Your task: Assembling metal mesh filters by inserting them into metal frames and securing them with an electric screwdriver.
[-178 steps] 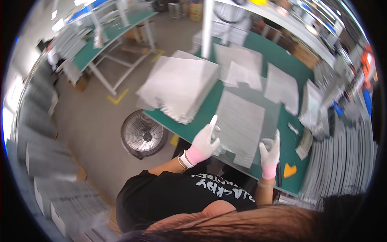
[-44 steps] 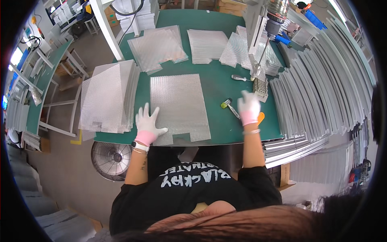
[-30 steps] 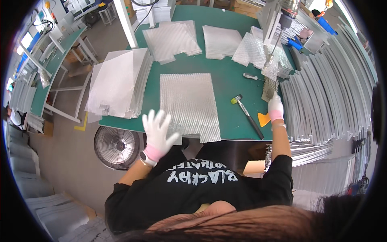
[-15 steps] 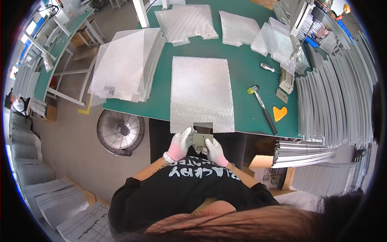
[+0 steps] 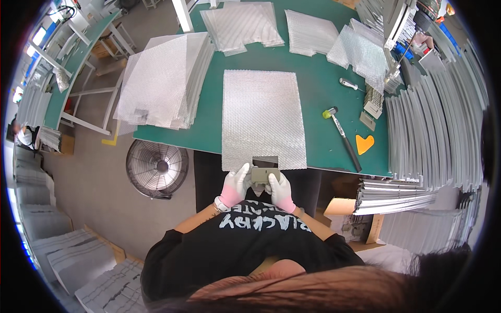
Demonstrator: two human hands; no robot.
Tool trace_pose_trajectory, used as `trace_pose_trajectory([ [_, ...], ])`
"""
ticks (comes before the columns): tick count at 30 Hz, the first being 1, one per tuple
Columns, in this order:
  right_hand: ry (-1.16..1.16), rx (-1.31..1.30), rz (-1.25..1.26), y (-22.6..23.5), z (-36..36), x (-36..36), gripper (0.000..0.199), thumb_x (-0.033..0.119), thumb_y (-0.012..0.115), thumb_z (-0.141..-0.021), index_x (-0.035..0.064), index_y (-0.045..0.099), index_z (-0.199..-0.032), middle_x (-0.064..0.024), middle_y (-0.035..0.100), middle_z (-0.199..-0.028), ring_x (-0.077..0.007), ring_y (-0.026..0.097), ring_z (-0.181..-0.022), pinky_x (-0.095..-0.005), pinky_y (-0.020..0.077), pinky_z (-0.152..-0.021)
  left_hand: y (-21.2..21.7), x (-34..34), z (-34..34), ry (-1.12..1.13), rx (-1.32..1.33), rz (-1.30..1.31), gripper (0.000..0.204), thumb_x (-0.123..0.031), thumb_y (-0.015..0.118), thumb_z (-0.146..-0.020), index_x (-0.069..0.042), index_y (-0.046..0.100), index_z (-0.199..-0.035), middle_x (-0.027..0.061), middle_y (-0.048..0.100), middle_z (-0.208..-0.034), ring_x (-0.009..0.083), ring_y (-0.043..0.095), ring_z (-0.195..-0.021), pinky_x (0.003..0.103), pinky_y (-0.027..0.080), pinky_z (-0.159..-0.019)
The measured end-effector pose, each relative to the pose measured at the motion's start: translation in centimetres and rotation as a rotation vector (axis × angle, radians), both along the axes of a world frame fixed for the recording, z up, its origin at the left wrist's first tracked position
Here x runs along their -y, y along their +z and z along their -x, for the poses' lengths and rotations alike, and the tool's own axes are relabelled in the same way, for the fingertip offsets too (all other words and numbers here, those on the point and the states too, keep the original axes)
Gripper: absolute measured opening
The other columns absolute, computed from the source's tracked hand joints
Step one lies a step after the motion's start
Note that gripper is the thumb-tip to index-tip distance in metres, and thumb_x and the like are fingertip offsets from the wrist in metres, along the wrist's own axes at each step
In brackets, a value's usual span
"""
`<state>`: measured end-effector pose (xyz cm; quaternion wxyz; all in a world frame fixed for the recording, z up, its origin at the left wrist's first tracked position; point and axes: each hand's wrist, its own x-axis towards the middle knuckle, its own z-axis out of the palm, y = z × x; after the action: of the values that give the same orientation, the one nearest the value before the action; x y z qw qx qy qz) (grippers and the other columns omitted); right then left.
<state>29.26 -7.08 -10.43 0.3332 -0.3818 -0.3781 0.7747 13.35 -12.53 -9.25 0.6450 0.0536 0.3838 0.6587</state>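
Observation:
A large silvery mesh sheet [image 5: 262,120] lies flat on the green table [image 5: 323,112], with a square notch cut in its near edge. Close to my chest, just below that notch, both gloved hands grip a small grey block-shaped part [image 5: 259,175]. My left hand [image 5: 236,184] holds its left side. My right hand [image 5: 278,189] holds its right side. Both gloves are white with pink cuffs.
A thick stack of mesh sheets [image 5: 163,81] overhangs the table's left end. More sheets [image 5: 242,23] lie at the back. A mallet [image 5: 341,136] and an orange heart-shaped scraper [image 5: 364,143] sit at the right. Stacked metal frames [image 5: 436,130] line the right side. A floor fan [image 5: 157,168] stands below left.
My right hand came back from the right side of the table and my left hand left the sheet. Both now meet at my chest around the small grey part.

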Motion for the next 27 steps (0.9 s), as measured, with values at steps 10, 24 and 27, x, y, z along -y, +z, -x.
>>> trace_pose_trajectory([
  [10,-0.102,0.193,-0.061,1.6,0.8,-0.5,0.02,0.023,0.055,-0.101,0.0027,0.054,-0.102,0.0,0.053,-0.078,-0.0061,0.045,-0.062,-0.0232,0.0388,-0.055,0.0,-0.2,-0.3,-0.264,-0.438,0.156,0.04,-0.036,0.058,-0.1,0.003,0.066,-0.109,0.0038,0.069,-0.095,0.0087,0.063,-0.082,0.024,0.052,-0.074],
  [24,-0.201,0.395,-0.089,2.0,-0.8,-1.7,0.036,0.034,0.053,-0.102,-0.0001,0.06,-0.093,-0.0062,0.062,-0.081,-0.0132,0.059,-0.071,-0.0269,0.0478,-0.064,-0.4,-0.1,0.0,-0.296,0.019,-0.072,0.045,-0.028,0.05,-0.104,0.003,0.045,-0.135,0.0121,0.06,-0.12,0.0176,0.063,-0.099,0.029,0.051,-0.086],
  [27,0.019,0.054,-0.003,2.2,-0.7,-1.6,0.04,0.037,0.05,-0.103,-0.0017,0.058,-0.111,-0.0118,0.064,-0.104,-0.0182,0.063,-0.093,-0.0309,0.0522,-0.081,-0.1,-0.3,2.1,-0.891,-0.376,-0.175,0.058,-0.029,0.05,-0.103,0.003,0.03,-0.146,0.0173,0.054,-0.131,0.025,0.061,-0.109,0.033,0.049,-0.096],
])
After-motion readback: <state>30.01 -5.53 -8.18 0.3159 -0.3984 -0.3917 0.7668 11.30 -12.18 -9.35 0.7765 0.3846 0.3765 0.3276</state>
